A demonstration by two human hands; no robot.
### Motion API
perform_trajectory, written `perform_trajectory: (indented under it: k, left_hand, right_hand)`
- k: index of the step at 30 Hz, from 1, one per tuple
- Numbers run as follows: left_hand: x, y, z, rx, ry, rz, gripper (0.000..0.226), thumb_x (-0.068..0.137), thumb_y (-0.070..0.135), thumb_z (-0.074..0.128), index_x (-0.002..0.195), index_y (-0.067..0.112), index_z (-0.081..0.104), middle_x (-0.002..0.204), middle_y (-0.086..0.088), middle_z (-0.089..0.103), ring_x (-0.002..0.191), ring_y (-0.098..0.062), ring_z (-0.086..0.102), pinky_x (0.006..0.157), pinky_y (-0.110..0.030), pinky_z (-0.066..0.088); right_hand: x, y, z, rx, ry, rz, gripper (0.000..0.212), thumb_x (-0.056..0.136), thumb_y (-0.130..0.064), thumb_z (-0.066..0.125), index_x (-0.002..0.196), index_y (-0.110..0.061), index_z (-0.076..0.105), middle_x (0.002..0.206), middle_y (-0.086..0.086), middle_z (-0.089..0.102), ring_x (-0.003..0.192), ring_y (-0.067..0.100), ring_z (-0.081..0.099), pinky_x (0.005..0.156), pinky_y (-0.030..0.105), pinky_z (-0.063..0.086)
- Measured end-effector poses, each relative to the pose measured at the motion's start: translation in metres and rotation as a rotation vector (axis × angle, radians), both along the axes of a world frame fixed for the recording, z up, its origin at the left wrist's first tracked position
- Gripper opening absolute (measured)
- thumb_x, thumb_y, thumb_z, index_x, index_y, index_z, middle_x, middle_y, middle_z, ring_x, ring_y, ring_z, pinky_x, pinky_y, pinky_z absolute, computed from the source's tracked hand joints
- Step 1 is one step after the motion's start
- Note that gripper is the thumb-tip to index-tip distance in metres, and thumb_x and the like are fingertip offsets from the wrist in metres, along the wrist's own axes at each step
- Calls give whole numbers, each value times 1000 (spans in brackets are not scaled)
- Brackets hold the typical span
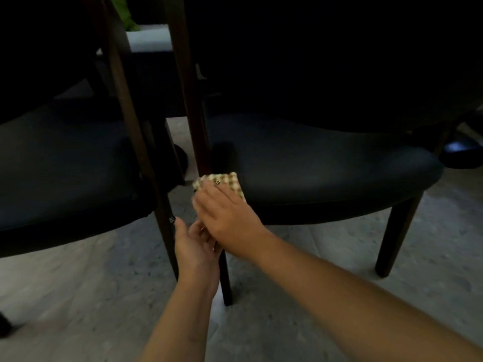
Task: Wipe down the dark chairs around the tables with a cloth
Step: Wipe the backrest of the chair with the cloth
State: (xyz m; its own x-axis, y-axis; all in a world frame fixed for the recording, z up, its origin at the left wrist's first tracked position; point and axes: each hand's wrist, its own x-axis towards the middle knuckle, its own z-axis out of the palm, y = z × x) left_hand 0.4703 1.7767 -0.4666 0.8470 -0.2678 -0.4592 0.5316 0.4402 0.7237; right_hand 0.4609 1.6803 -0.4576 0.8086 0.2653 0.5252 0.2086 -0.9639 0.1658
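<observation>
The right hand [224, 205] presses the checked cloth [222, 180] on the right chair's seat [326, 173], at its corner beside the wooden post [193, 105]; the left hand [194, 244] hangs relaxed below. Wiping seems underway, with the left chair [65, 165] probably left.

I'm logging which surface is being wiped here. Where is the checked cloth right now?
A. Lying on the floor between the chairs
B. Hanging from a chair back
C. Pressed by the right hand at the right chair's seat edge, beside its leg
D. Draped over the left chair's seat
C: the right hand presses the checked cloth against the left edge of the right chair's seat, next to its wooden leg.
</observation>
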Motion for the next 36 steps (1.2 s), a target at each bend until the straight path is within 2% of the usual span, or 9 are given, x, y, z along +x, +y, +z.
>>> perform_trajectory:
  k: [2,7,13,16,19,25,29,31,36]
  left_hand:
    - [1,4,-1,-2,9,-19,71,96,66,24,119,9,61,112,-8,71,114,-23,62,105,-44,42]
    - [2,4,-3,-9,9,-42,66,98,60,29,132,9,52,123,-7,63,120,-23,54,111,-47,34]
    - [-9,-17,-2,-32,-12,-102,32,96,32,52,121,16,64,122,-4,68,113,-23,63,90,-38,51]
    - [-16,-32,1,-83,31,-157,50,85,33,63,133,18,55,130,-13,61,110,-27,65,92,-41,51]
    - [-25,-51,0,-106,61,-160,85,81,30,69,150,35,20,129,-18,57,111,-33,63,98,-51,47]
    - [-37,-86,-6,-72,103,-276,37,90,39,61,122,23,54,119,-14,64,103,-28,67,82,-44,52]
    - [-40,-98,-18,20,-6,-218,59,85,42,65,135,19,46,115,-15,69,94,-27,72,84,-44,53]
    - [-36,-97,-20,27,-19,-204,69,78,44,67,137,16,46,113,-15,70,95,-26,72,84,-42,53]
    - [-33,-95,-26,116,-86,-239,72,74,50,67,134,14,50,106,-11,73,95,-23,72,80,-38,53]
  right_hand:
    - [1,-13,-9,-319,14,88,35,97,-13,39,123,-5,63,133,11,57,132,33,43,111,43,34]
    - [-17,-52,-6,-668,0,250,37,95,-16,40,123,-8,63,137,7,54,133,30,43,112,39,34]
    - [-46,-102,4,-761,102,412,33,91,-18,49,119,-11,67,132,1,60,130,21,48,108,34,39]
    - [-67,-133,7,-763,153,440,27,88,-19,59,111,-13,71,132,1,59,129,21,49,107,34,40]
    - [-95,-164,9,-684,178,408,25,86,-14,66,110,-10,71,132,4,59,129,23,49,107,36,41]
    - [-169,-206,4,0,-83,-108,42,90,8,47,130,-1,50,137,14,47,133,29,39,117,42,24]
    - [-177,-239,20,761,-541,-678,58,81,16,50,136,-2,49,142,18,42,134,28,36,113,14,21]
    - [-165,-257,26,1077,-575,-874,64,82,15,47,142,-5,40,146,14,34,136,24,34,107,4,17]
    - [-125,-263,14,1658,-612,-968,52,87,12,44,134,-9,44,135,12,48,117,23,51,98,27,43]
